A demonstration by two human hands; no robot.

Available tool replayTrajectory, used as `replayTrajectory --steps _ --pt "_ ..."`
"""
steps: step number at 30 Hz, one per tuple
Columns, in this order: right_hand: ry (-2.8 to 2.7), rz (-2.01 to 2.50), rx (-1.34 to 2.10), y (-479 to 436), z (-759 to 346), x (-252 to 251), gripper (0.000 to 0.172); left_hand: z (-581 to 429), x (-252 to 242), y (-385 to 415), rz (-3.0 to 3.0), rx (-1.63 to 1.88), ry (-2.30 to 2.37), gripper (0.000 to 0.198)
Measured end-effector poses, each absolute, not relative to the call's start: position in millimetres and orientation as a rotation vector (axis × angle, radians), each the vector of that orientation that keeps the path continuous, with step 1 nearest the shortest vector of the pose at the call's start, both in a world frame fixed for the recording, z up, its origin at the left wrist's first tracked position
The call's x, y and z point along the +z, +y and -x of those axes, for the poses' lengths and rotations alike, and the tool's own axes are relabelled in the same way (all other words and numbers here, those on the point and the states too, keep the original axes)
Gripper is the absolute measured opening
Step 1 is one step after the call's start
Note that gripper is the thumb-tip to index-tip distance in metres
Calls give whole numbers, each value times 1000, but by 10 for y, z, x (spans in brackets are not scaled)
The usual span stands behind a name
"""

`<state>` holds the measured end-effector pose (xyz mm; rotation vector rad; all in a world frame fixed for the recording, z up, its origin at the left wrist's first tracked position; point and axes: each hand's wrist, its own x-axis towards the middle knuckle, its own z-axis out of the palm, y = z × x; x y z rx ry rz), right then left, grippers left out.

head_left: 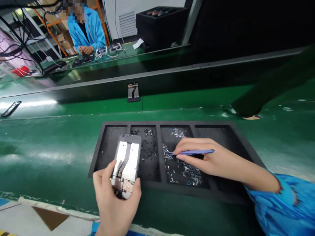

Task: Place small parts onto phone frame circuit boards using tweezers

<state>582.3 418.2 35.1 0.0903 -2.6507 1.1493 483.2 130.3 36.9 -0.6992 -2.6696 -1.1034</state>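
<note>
The left grip (pixel 114 205) clenches a phone display assembly (pixel 125 164), its long axis running up-frame and tilted slightly right, over the black foam tray (pixel 172 123). Right of it, the right grip (pixel 197 159) pinches a blue plastic spudger (pixel 194 152) above small metal parts (pixel 189 173).

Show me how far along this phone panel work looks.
Done: one phone panel lies apart on the green bench. In hand: the left hand holds a second phone panel, and the right hand holds a blue plastic pick. Left: many small metal parts remain in the foam tray.
</note>
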Motion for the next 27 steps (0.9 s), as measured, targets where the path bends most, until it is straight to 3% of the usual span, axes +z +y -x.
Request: replayTrajectory --steps 5,10,19,27 --pt "-2582 -249 1159 4182 -5858 332 15 -4831 108 1369 956 -661 -2601 55" --pt "-2663 -390 1018 4177 -5951 379 24 -4690 180 1158 1266 -557 -2645 75" --pt "-2673 -462 795 4139 -6068 340 29 -3733 515 967 2356 56 -1927 105" --pt "-2656 -397 774 4143 -6101 320 35 -3324 520 1305 2635 75 -1695 112"
